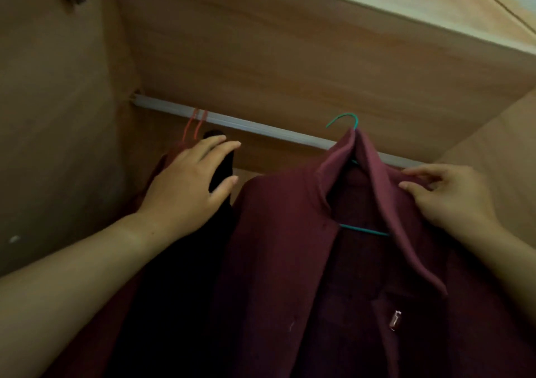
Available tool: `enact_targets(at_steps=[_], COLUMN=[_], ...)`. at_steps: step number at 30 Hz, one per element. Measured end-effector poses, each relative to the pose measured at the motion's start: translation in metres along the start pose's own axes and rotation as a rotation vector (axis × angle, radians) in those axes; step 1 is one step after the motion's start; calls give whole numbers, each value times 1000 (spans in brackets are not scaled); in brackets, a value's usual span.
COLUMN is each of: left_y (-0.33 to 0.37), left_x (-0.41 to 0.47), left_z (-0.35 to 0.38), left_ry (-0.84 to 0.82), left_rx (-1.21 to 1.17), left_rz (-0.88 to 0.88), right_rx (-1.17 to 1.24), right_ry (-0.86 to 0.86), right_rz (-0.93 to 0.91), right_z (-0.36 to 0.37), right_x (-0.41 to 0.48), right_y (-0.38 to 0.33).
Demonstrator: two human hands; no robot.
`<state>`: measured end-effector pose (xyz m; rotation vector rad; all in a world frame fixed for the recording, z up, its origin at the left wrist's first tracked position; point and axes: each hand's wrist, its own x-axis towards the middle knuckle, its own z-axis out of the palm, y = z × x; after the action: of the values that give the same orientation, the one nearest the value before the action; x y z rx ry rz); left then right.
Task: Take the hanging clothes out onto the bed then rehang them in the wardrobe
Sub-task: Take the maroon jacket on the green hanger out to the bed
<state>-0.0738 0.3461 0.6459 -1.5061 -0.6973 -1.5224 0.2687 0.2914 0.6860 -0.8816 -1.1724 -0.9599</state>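
Centre and lower right of the frame: a maroon coat [290,247] on a green hanger [364,230], its hook up by the white rail [246,124]; whether it sits on the rail I cannot tell. The right hand [452,194], at mid right, pinches the coat's shoulder between thumb and fingers. The left hand [185,186], left of centre, lies wide with straight fingers on a black garment [179,290]. Orange hooks [192,124] hang on the rail at upper left

Maroon coat [290,247] on green hanger [349,120]; black garment [222,171] just beside.
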Motion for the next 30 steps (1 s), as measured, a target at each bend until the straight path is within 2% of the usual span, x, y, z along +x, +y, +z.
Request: enact_targets(at_steps=[3, 7, 11, 15, 18, 25, 30], left_y=[23, 69, 120, 169, 198, 258, 285], left_x=[-9, -19, -21, -38, -61, -104, -146], left_z=[1, 6, 14, 33, 41, 25, -3], left_ry=[-5, 5, -37, -190, -251, -79, -40], left_rx=[42, 63, -186, -510, -605, -638, -840], left_rz=[12, 133, 112, 88, 30, -4, -119], right_rx=[2, -7, -8, -27, 0, -33, -69], right_ry=[-6, -40, -109, -105, -125, -209, -271], right_rz=[3, -18, -69, -65, -28, 82, 151], right_z=[-31, -70, -110, -155, -190, -271, -320], right_x=[-13, -31, -56, -79, -94, -132, -173], right_y=[13, 23, 24, 37, 45, 42, 10])
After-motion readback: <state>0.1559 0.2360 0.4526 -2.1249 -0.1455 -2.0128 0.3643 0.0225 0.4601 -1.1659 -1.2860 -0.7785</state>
